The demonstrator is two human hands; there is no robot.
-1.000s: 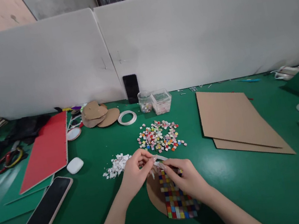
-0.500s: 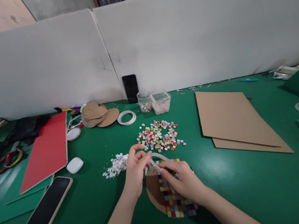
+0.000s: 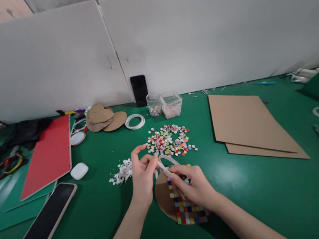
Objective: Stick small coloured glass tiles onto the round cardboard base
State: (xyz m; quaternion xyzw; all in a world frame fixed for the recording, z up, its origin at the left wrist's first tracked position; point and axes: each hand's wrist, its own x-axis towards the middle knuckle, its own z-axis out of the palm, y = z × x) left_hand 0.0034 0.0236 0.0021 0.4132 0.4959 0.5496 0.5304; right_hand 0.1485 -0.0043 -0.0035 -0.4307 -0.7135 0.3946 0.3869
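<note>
Between my hands is a curved white plastic strip [image 3: 170,159], bent like part of a ring. My left hand [image 3: 143,176] pinches its left side between thumb and fingers, with the index finger arched above. My right hand [image 3: 194,185] grips the strip a little lower and to the right, close to the left fingertips. Beneath the right hand lies a sheet of small coloured mosaic tiles [image 3: 185,209], partly hidden by that hand. The sheet rests on a round cardboard disc [image 3: 163,197], whose left part shows.
Loose coloured tiles [image 3: 169,140] are scattered just beyond my hands, with white chips [image 3: 123,172] to the left. Farther back stand a clear square box [image 3: 172,104] and an upright phone [image 3: 140,90]. Cardboard sheets [image 3: 243,125] lie right; another phone [image 3: 46,222] lies left.
The whole view has shifted slightly, so the table sits a little higher in the picture. Both hands keep their hold on the white strip, with hardly any change in pose.
</note>
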